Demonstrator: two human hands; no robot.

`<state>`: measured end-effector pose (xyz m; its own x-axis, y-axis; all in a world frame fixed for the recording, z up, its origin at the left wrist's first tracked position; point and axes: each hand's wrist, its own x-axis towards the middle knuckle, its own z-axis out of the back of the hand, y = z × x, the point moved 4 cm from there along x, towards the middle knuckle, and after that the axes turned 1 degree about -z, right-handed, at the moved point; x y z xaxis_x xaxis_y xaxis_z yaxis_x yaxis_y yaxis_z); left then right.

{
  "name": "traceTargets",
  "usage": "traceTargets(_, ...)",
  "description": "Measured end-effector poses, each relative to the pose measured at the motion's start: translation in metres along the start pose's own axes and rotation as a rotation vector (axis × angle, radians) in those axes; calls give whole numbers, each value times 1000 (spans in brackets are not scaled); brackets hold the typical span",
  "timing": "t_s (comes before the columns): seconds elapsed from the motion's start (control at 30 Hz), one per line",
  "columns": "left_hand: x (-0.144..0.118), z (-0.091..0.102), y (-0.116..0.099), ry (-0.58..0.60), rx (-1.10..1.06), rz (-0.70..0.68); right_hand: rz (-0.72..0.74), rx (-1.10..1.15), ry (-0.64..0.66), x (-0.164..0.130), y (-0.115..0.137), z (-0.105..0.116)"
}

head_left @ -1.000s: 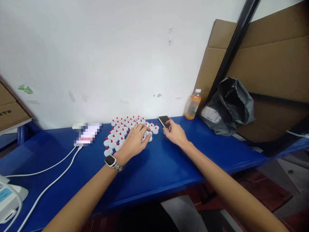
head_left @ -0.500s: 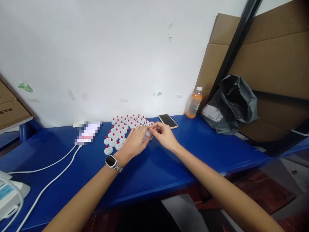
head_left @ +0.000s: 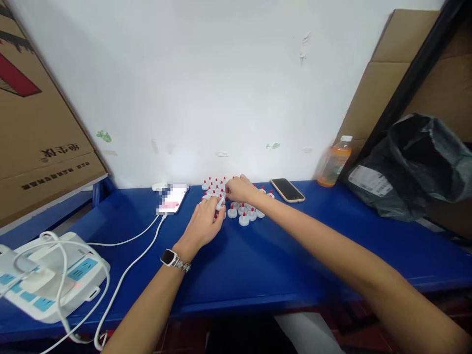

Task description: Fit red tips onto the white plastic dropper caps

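Observation:
My left hand [head_left: 204,219] is closed on a small white round cap [head_left: 220,203] with a red tip, its thumb and fingers around the sides. The cap is tilted. My right hand [head_left: 241,189] reaches across the group, fingers curled together close to that cap; whether they touch it or hold another piece is hidden. More white caps with red tips [head_left: 244,220] stand upright on the blue table [head_left: 258,265], in front of, behind and beside both hands. My arms and hands cover part of the group.
A dark-screened phone [head_left: 288,190] lies right of the caps, with an orange drink bottle [head_left: 335,162] and a dark plastic bag [head_left: 398,172] beyond. On the left are a lit phone [head_left: 173,199] on cables, a power strip [head_left: 55,275] and a cardboard box [head_left: 44,113].
The view has turned left, so the scene sits further right. Relative to the caps, both hands have moved left, uncovering several caps at the right front. My right fingers have shifted to the group's left part.

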<state>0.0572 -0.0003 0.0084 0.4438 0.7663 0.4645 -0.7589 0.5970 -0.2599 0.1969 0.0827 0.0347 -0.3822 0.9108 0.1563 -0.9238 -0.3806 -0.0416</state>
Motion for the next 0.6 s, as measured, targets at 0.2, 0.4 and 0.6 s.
traceTargets(0.2, -1, -1, -4, -4, -25, -1, -3, -27, 53, 17, 13, -13)
traceTargets(0.4, -4, 5, -2, -28, -50, 4, -46, 46, -42, 4, 6, -7)
traceTargets(0.6, -7, 3, -10, -22, -99, -21, -38, 1063, -341, -49, -7, 3)
